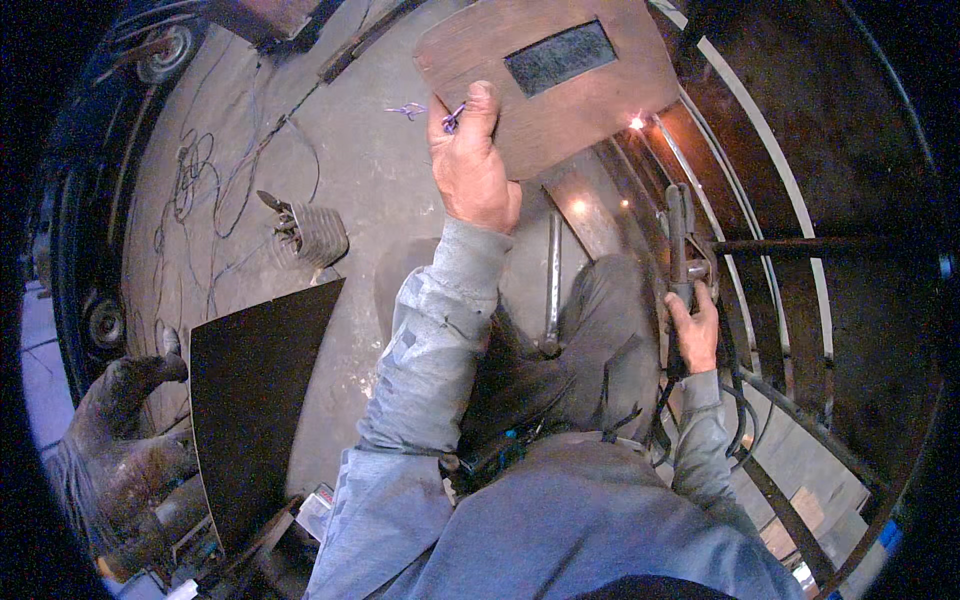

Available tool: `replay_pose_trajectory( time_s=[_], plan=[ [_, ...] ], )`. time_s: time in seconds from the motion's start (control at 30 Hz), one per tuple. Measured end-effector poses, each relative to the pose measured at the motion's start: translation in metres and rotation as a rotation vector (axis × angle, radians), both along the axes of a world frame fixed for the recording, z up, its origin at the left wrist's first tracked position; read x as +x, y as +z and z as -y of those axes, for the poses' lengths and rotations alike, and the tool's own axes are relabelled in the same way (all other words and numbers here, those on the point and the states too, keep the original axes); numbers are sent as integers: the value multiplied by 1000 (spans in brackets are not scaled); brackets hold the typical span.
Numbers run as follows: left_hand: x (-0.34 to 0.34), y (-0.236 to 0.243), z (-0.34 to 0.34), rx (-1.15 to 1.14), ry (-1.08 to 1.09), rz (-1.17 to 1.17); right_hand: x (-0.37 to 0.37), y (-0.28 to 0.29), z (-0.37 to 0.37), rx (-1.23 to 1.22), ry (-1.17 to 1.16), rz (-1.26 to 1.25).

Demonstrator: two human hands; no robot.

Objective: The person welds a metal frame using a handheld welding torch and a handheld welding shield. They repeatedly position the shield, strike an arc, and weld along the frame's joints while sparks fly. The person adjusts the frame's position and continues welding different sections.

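My left hand (468,165) grips the edge of a brown hand-held welding shield (590,115) with a dark rectangular window (560,57). Purple wire twists (452,120) show by the thumb. On the right, my right hand (695,330) is closed around the handle of a welding electrode holder (678,230), its jaws pointing away from me. Whether a rod sits in those jaws I cannot tell. A bright glowing spot (637,122) shows at the shield's lower right corner, beside long metal strips (700,175). Part of that metalwork is hidden behind the shield.
A ribbed can (320,235) holding metal pieces lies on the floor to the left, near tangled cables (190,175). Another person's leg (120,450) is beside a dark curved panel (255,400). A metal bar (554,280) is between my legs. Dark metalwork (870,150) stands at right.
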State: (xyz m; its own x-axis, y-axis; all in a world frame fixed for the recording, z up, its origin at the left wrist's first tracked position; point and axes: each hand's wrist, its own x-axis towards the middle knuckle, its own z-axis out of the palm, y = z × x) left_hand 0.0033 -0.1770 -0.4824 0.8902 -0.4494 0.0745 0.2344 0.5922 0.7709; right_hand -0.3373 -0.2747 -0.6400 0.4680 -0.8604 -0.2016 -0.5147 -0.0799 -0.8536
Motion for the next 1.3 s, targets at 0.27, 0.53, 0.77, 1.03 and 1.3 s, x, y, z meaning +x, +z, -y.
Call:
replay_pose_trajectory(
  time_s=[0.27, 0.53, 0.77, 1.03, 1.3],
  plan=[
    [-4, 7, -2, 16, -3, 44, 7, 6, 1, -86, 18, -69],
    [-6, 5, -4, 58, -213, 62, -3, -19, 6, -206, -9, -52],
    [-25, -2, 2, 154, -527, 180, 13, 5, 4, 78, -31, 11],
    [-23, 2, 0, 152, -558, 146, 15, 11, 4, 81, -24, -17],
    [-24, 2, -1, 165, -558, 151, 13, 4, 4, 85, -45, -31]
  ],
)
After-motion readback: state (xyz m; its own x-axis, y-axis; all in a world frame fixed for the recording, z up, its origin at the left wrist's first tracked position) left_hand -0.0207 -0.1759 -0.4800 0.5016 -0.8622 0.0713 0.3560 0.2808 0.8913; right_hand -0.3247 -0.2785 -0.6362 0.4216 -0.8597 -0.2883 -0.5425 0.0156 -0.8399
